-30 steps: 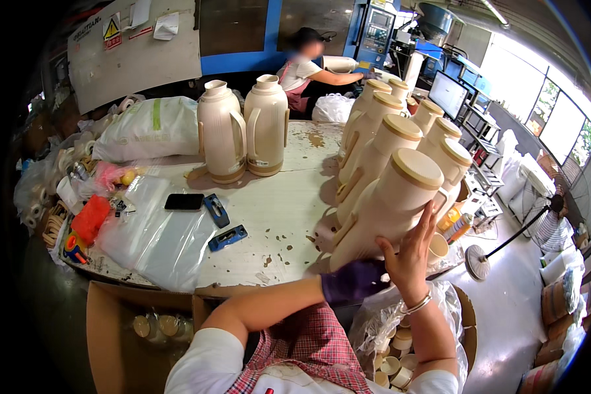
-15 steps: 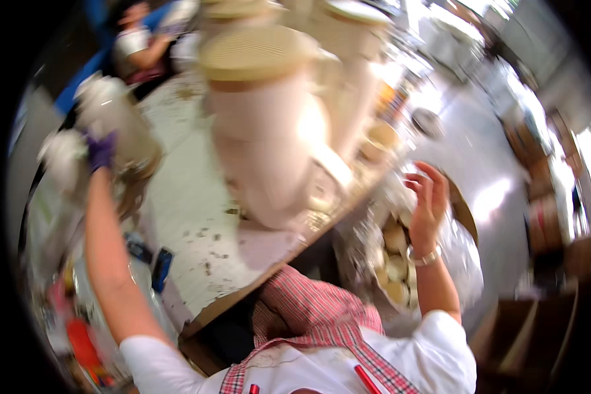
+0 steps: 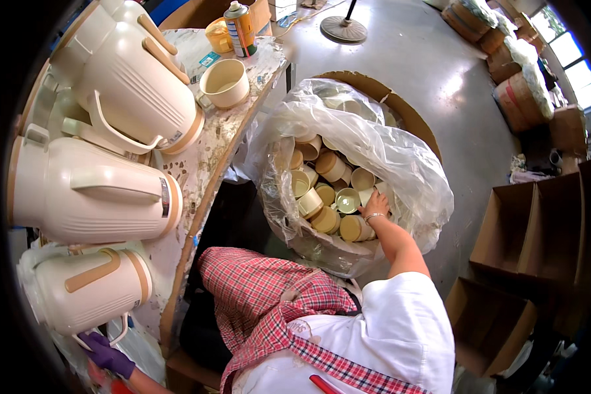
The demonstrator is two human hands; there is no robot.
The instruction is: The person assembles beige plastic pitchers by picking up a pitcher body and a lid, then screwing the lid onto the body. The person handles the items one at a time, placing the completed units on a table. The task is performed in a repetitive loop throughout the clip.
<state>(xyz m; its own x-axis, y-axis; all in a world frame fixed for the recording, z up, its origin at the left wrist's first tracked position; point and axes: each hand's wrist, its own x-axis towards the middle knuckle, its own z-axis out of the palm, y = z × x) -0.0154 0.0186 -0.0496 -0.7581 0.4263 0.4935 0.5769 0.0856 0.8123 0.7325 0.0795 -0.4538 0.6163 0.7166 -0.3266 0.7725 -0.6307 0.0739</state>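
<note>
At the lower left my left hand point(image 3: 108, 354), in a purple glove, is closed round the handle of a cream vacuum jug point(image 3: 88, 295) with a tan strip. Clear plastic covers that jug's far end. My bare right hand point(image 3: 377, 205), with a bracelet at the wrist, reaches into a plastic-lined round carton point(image 3: 387, 98). Its fingers bend over a cream cup point(image 3: 368, 194), which they partly hide. Around it lie several cream cups with tan bases, such as one tan-based cup point(image 3: 325, 220), tumbled at different angles.
More cream jugs point(image 3: 105, 190) stand along the worktable point(image 3: 210, 151) at left. A lone cup point(image 3: 224, 83) and a spray can point(image 3: 240, 29) sit near its far end. Open cardboard boxes point(image 3: 492, 328) are at right, and a round metal stand base point(image 3: 343, 29) rests on the floor.
The view has swung right toward the carton. My right hand has gone from above the carton down among the cups. My left hand stays by the plastic-covered jug.
</note>
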